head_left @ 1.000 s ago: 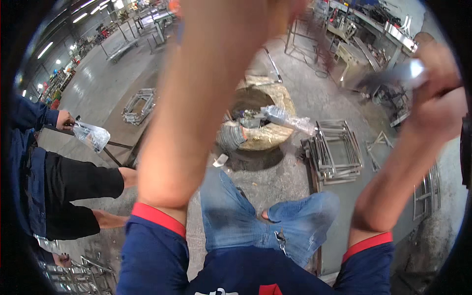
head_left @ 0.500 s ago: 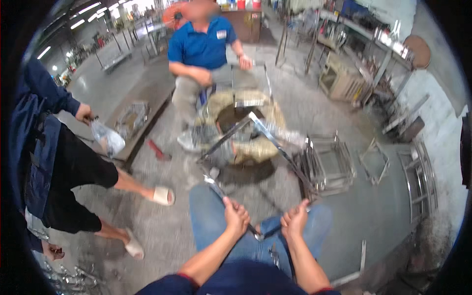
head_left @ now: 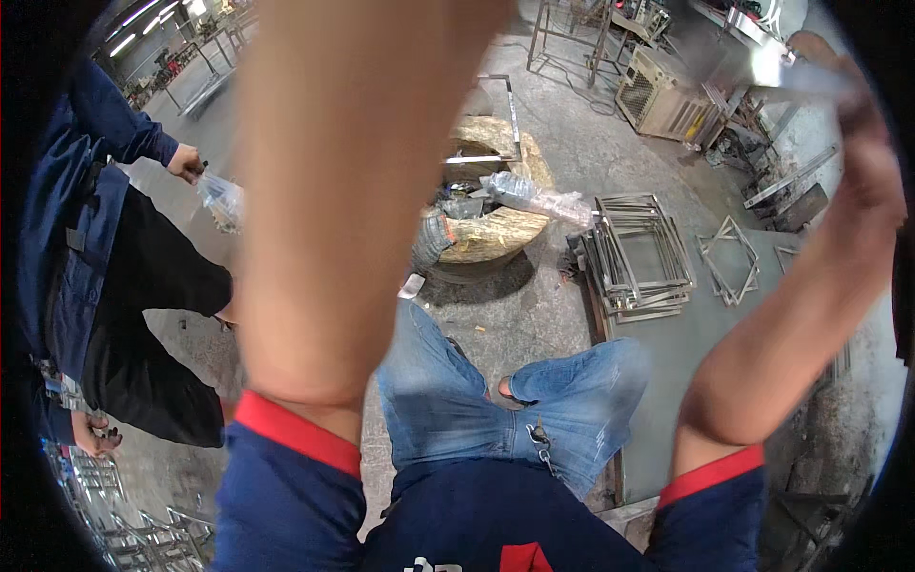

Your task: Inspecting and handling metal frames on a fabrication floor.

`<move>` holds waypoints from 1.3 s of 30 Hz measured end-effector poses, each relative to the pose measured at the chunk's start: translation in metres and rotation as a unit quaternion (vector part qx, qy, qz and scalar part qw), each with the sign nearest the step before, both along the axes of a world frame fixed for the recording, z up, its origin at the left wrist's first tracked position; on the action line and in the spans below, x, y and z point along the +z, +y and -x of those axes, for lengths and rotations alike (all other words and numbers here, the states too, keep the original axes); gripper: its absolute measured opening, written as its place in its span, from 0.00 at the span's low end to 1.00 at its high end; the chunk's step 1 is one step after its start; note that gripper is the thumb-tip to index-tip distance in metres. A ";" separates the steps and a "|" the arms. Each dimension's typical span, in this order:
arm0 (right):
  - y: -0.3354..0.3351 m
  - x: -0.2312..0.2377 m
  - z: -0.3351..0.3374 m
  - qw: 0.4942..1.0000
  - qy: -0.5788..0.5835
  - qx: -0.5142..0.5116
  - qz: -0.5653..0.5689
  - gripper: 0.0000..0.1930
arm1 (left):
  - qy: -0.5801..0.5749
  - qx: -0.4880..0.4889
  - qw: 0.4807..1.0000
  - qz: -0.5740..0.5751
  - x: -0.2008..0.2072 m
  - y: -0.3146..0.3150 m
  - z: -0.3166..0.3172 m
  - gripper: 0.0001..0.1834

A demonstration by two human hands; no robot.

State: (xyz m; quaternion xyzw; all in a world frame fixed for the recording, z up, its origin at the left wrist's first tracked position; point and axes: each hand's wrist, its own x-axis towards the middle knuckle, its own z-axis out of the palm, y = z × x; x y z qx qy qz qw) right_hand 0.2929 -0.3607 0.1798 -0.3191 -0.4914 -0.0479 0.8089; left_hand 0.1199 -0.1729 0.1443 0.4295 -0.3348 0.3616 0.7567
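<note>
My left forearm (head_left: 343, 191) is raised close in front of the view and runs out past the upper edge, so my left hand is out of sight. Up at the far right is my right hand (head_left: 869, 157), smeared by motion, its fingers closed around a shiny metal frame (head_left: 791, 78). Only a blurred piece of that frame shows; the rest lies outside the picture. Below, my jeans-clad knees (head_left: 581, 381) are apart with nothing held between them.
A round, yellowish-wrapped stand (head_left: 500, 234) bears a plastic-wrapped bundle (head_left: 538, 198) and a thin frame. Stacked metal frames (head_left: 648, 300) lie to its right, near a loose diamond-shaped frame (head_left: 732, 262). At left stands a person (head_left: 124, 276) holding a plastic bag (head_left: 221, 200).
Both hands have gone from my lap up high, carrying the metal frame off my knees. My left forearm now covers the seated person in blue.
</note>
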 end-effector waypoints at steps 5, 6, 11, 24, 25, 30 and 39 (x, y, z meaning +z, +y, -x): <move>0.031 -0.289 0.069 0.665 0.685 -0.030 0.296 0.36 | 0.488 0.165 0.715 0.473 -0.281 -0.042 0.021 0.30; 0.029 -0.336 0.084 0.464 0.825 -0.053 0.318 0.36 | 0.579 0.119 0.539 0.600 -0.331 -0.048 0.033 0.28; -0.022 -0.374 0.082 0.705 0.665 0.029 0.244 0.32 | 0.472 0.173 0.674 0.541 -0.355 -0.079 0.047 0.25; -0.154 -0.326 0.122 0.688 0.723 -0.054 -0.030 0.26 | 0.554 -0.054 0.787 0.267 -0.270 -0.143 0.000 0.21; -0.163 -0.323 0.127 0.684 0.725 -0.073 -0.032 0.25 | 0.554 -0.080 0.786 0.264 -0.269 -0.149 -0.002 0.20; -0.187 -0.320 0.149 0.691 0.711 -0.096 -0.089 0.19 | 0.588 -0.163 0.757 0.233 -0.273 -0.168 -0.021 0.19; -0.219 -0.379 0.166 0.642 0.718 -0.224 -0.149 0.11 | 0.693 -0.332 0.637 0.056 -0.354 -0.207 -0.148 0.17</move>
